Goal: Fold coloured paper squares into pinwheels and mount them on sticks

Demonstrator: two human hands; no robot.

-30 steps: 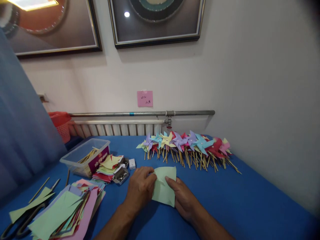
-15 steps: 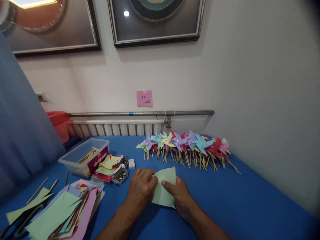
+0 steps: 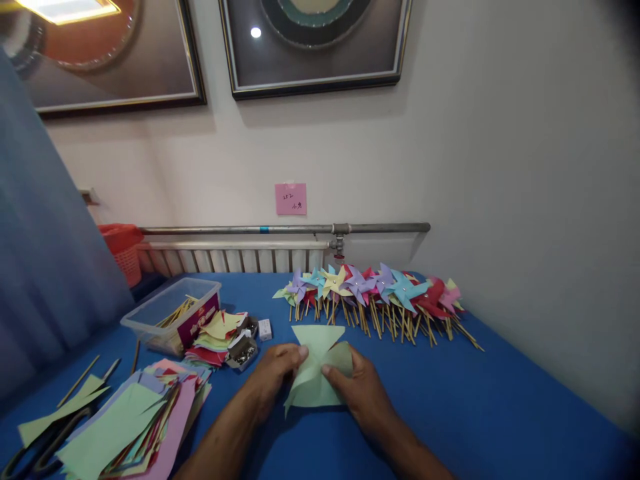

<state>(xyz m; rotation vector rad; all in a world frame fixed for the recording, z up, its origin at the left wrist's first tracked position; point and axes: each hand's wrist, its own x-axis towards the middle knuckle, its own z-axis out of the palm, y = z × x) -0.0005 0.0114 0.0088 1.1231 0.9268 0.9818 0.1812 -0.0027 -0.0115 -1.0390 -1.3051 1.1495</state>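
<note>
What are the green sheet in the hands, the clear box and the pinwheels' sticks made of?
Green sheet: matte paper, perhaps light card; it curls and has thin cut edges.
Clear box: probably smooth plastic; its contents show through the wall.
Sticks: likely bare wood or bamboo, judging by their tan colour; I can't tell which.

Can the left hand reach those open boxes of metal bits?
Probably yes: the left hand is near the open boxes, with only blue surface seen between, though its thumb is at the pale green paper.
</note>
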